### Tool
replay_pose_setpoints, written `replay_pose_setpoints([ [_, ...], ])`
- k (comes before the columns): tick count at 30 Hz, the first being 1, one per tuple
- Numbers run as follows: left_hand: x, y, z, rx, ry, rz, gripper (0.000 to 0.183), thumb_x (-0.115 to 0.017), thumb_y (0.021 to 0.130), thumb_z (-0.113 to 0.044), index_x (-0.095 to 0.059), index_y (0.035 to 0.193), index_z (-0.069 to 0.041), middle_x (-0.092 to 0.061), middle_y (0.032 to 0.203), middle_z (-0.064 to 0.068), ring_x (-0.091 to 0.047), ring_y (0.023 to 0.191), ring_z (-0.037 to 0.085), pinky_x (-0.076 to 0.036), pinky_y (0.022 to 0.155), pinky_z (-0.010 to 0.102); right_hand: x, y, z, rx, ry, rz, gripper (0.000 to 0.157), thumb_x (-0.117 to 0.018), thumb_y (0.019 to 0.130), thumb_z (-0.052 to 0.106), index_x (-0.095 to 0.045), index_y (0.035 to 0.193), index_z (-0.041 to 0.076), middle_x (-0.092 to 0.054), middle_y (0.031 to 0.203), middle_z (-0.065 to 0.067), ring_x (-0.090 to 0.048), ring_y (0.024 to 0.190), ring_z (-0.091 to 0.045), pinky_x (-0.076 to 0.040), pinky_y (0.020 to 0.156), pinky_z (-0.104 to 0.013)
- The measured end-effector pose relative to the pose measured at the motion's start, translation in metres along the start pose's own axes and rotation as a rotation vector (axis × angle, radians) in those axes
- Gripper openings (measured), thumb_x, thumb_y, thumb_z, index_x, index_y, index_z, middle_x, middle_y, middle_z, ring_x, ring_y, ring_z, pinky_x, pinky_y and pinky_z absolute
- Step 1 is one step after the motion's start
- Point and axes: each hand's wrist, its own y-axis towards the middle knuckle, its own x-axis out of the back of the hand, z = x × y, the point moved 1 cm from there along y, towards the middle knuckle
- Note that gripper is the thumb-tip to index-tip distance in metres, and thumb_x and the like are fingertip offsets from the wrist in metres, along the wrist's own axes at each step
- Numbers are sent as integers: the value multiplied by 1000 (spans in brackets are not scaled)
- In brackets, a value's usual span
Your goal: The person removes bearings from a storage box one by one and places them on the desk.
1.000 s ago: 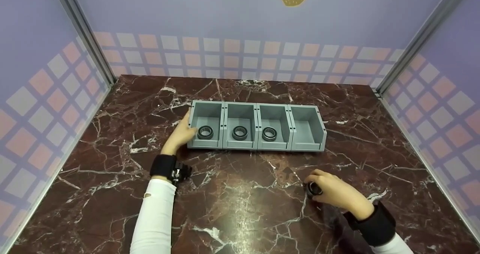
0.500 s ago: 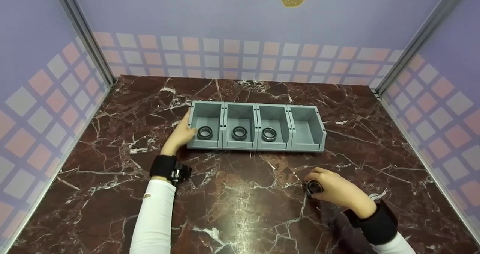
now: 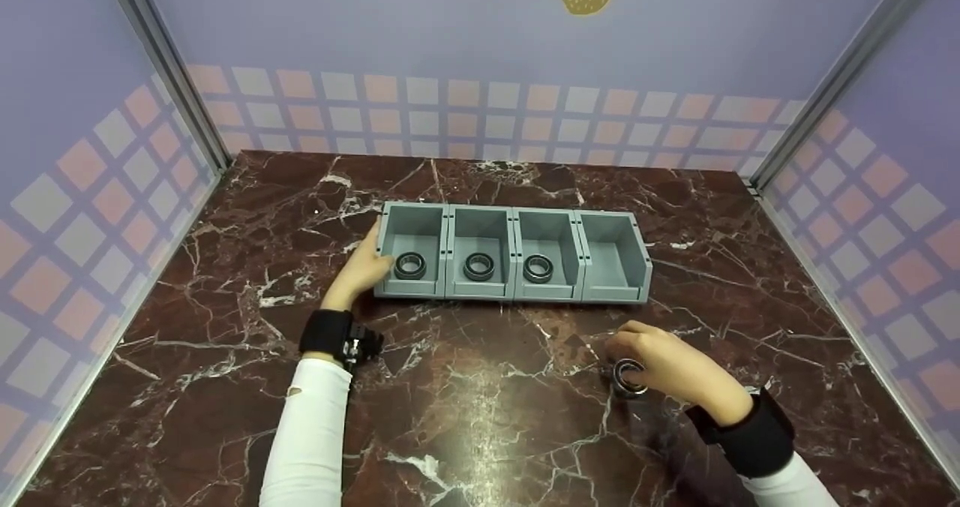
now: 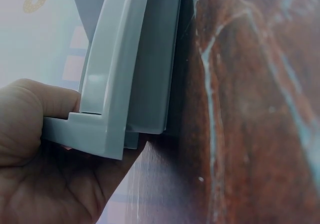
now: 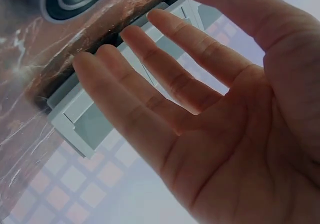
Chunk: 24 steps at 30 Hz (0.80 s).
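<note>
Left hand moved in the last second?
No. In the head view, the left hand stays on the left end of the gray bin row, with no visible shift against the veins of the marble tabletop.

A workshop-type booth (image 3: 900,57) is enclosing the marbled bench (image 3: 450,387). Printed panels (image 3: 465,27) are walling three sides, metal posts (image 3: 166,57) are standing at the rear corners, and grey bins (image 3: 480,289) are holding ring-shaped bearings (image 3: 478,276).
</note>
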Motion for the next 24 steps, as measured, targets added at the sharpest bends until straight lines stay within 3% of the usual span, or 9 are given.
replay_pose_setpoints([
  [6, 0, 0, 0, -29, -23, -3, 84, -39, 90, 6, 3, 162, 7, 3, 171, 28, -1, 161, 40, -4, 134, 51, 6, 4, 1, -20, 16, -1, 41, -78, 84, 2, -70, 123, 0, -67, 115, -14, -69, 96, -28, -58, 79, -39],
  [13, 0, 0, 1, -39, -32, -16, 85, -40, 88, 7, 2, 162, 7, 3, 171, 28, -2, 161, 41, -4, 134, 50, 15, 11, -3, 36, -14, -83, 39, -80, 81, 0, -70, 119, 0, -69, 114, -14, -69, 104, -32, -60, 89, -44],
  [24, 0, -1, 0, -22, -18, -1, 84, -40, 91, 5, 4, 162, 5, 4, 172, 26, -2, 161, 40, -6, 134, 51, 30, 33, -10, 17, 15, -120, 39, -77, 83, -3, -70, 121, -2, -68, 118, -17, -70, 101, -33, -59, 84, -45],
])
